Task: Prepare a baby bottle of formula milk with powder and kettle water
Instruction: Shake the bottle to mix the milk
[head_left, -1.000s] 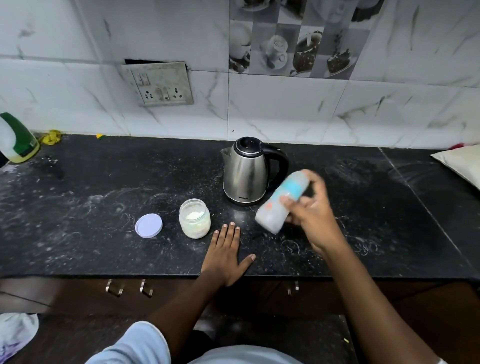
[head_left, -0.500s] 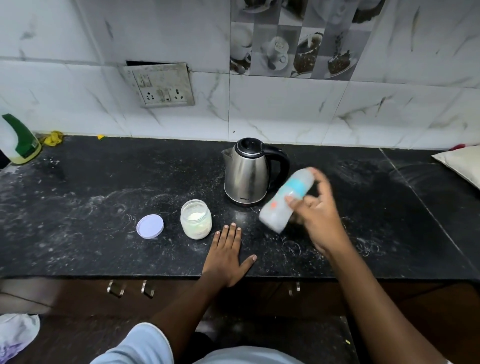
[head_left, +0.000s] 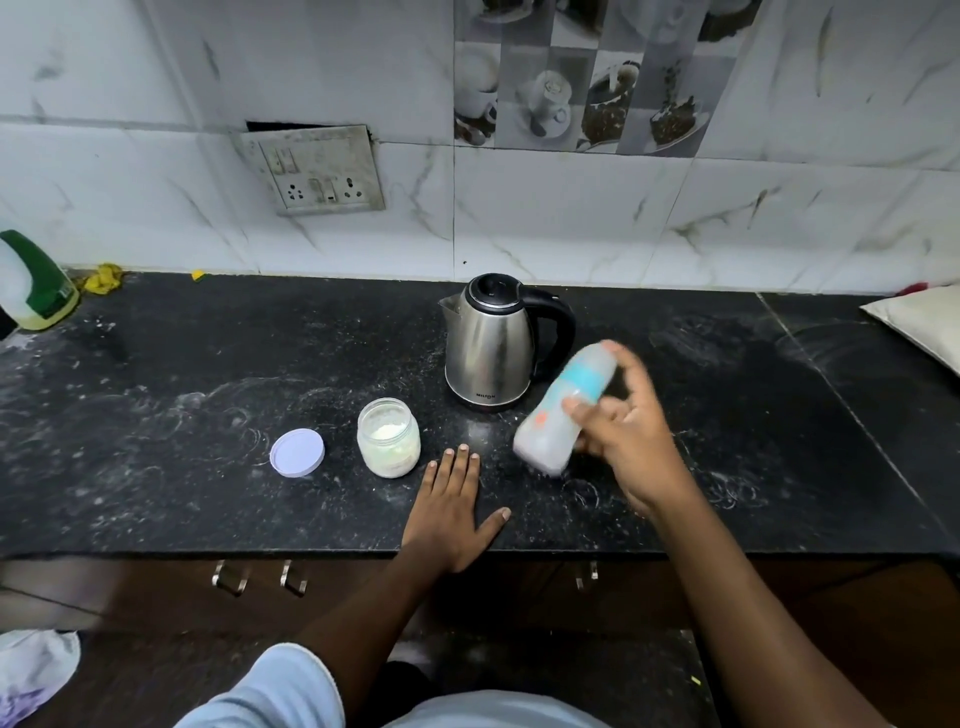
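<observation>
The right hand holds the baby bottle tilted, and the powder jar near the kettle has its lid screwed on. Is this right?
Not quite: the head view shows the powder jar open, its lid lying on the counter to its left. The right hand does hold the tilted baby bottle.

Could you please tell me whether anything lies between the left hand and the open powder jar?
Nothing visible does. The left hand lies flat on the counter just right of the powder jar, bare counter between them. The lid lies beyond the jar, the kettle farther back, and the right hand holds the bottle aside.
</observation>
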